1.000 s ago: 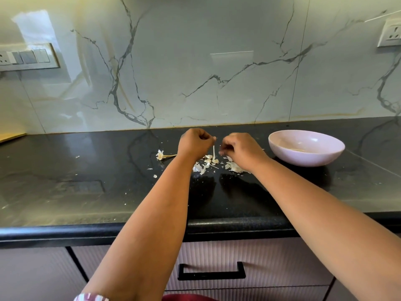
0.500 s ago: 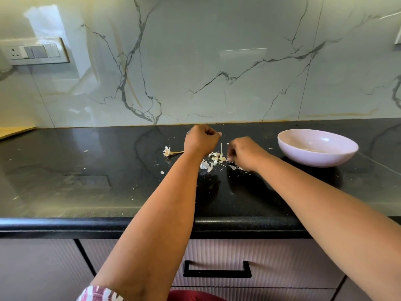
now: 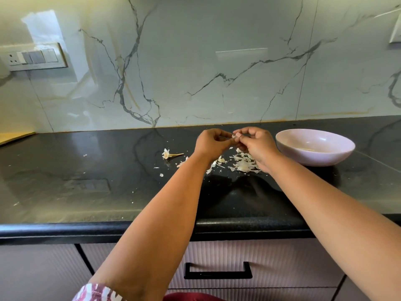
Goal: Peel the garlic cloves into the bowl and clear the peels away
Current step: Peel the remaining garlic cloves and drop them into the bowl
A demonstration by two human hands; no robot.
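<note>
Pinching a small garlic clove (image 3: pixel 235 136) between the fingertips, the left hand (image 3: pixel 211 142) and right hand (image 3: pixel 256 144) meet above the black worktop (image 3: pixel 86 181), each grip curled tight on the clove. Papery peels (image 3: pixel 243 162) lie scattered beneath the hands, just left of the pale bowl (image 3: pixel 315 147). A bare garlic stem (image 3: pixel 170 154) lies further left. The clove looks firm, light and likely slippery once bare; its thin, brittle skin should tear best from the tip.

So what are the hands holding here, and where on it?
Both hands, left hand and right hand, pinch one small garlic clove between fingertips, one on each end. Exact grip is unclear.
</note>
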